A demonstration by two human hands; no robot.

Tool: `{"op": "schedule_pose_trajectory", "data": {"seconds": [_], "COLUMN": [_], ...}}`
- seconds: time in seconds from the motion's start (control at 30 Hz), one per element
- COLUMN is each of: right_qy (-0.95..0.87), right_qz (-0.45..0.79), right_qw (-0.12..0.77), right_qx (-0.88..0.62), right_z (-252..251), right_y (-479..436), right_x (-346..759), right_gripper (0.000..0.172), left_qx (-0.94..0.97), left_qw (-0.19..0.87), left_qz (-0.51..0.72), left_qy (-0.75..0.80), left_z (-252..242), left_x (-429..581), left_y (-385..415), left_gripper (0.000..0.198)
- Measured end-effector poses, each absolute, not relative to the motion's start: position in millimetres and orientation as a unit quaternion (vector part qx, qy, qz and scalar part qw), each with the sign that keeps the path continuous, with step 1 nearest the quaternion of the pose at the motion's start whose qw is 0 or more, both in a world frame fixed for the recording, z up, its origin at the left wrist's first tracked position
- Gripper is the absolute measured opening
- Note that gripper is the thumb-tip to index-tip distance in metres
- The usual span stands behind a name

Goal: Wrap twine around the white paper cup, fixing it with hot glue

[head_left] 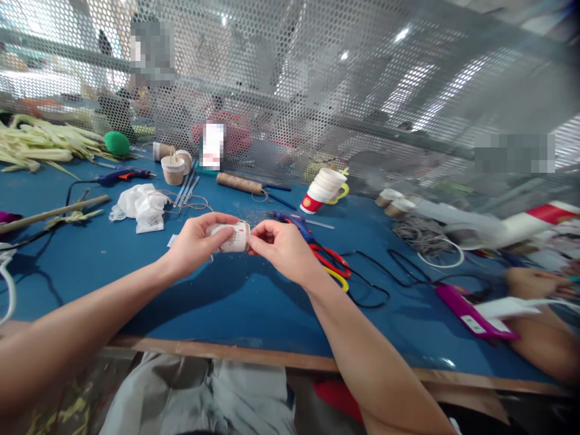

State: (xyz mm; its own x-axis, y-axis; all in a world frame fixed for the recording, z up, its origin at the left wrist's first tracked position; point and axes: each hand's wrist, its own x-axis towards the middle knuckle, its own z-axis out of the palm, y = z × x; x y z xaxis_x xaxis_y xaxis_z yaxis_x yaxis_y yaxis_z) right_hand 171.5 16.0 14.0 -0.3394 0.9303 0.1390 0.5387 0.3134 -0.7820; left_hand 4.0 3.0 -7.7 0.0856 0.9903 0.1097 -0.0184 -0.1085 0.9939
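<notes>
Cup (pixel 238 242) in left hand (pixel 202 238) — right hand (pixel 283 246) pinches end.

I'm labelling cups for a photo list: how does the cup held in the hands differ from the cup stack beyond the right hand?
Pose: the held cup lies sideways in the left hand, while the cup stack stands on the blue table.
Look: the held cup has small printed marks; the cup stack shows a red band low down.
Number: the held cup looks single; the cup stack is several, nested.
Both show white.
</notes>
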Motion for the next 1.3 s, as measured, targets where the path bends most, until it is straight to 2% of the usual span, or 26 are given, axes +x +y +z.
{"op": "schedule_pose_trajectory", "data": {"seconds": [0.17,0.3,0.4,0.47,0.6,0.73,0.8,0.97,1.13,1.2,1.23,1.3], "right_qy": [-0.738,-0.691,-0.668,-0.67,-0.711,-0.772,-0.793,-0.8,-0.69,-0.653,-0.648,-0.637], "right_qz": [0.369,0.446,0.467,0.464,0.402,0.321,0.294,0.289,0.194,0.094,0.061,0.065], "right_qw": [0.317,0.359,0.376,0.385,0.393,0.365,0.353,0.335,0.455,0.406,0.326,0.25], "right_qx": [-0.468,-0.442,-0.441,-0.433,-0.422,-0.41,-0.401,-0.407,-0.529,-0.632,-0.686,-0.726], "right_z": [18.9,23.1,22.7,22.0,22.9,24.2,23.3,19.8,27.9,31.7,32.0,27.5], "right_y": [15.9,18.4,20.4,20.7,18.0,13.4,12.1,21.9,57.7,72.7,79.0,88.5], "right_x": [172.2,174.0,174.2,173.9,173.7,173.3,172.4,176.5,214.2,235.4,244.8,258.5], "right_gripper": [0.013,0.022,0.02,0.019,0.016,0.014,0.014,0.022,0.028,0.034,0.038,0.03], "left_qx": [0.615,0.692,0.735,0.736,0.687,0.656,0.666,0.697,0.738,0.759,0.768,0.777], "left_qw": [0.424,0.314,0.255,0.258,0.369,0.438,0.424,0.314,0.222,0.182,0.166,0.146], "left_qz": [0.506,0.506,0.498,0.501,0.518,0.511,0.499,0.506,0.47,0.461,0.459,0.461], "left_qy": [0.432,0.408,0.383,0.375,0.352,0.343,0.358,0.399,0.429,0.423,0.414,0.402], "left_z": [-8.9,-12.0,-14.3,-13.8,-8.8,-6.4,-7.6,-10.8,-13.1,-14.2,-14.5,-14.5], "left_x": [0.7,-1.6,-2.9,-3.9,-5.9,-7.5,-7.7,-7.2,-8.6,-9.3,-9.6,-9.9], "left_y": [4.4,2.9,1.8,2.2,5.5,8.8,9.8,10.5,8.7,7.7,7.2,6.5], "left_gripper": [0.034,0.03,0.035,0.04,0.052,0.044,0.038,0.028,0.028,0.028,0.028,0.027]}}
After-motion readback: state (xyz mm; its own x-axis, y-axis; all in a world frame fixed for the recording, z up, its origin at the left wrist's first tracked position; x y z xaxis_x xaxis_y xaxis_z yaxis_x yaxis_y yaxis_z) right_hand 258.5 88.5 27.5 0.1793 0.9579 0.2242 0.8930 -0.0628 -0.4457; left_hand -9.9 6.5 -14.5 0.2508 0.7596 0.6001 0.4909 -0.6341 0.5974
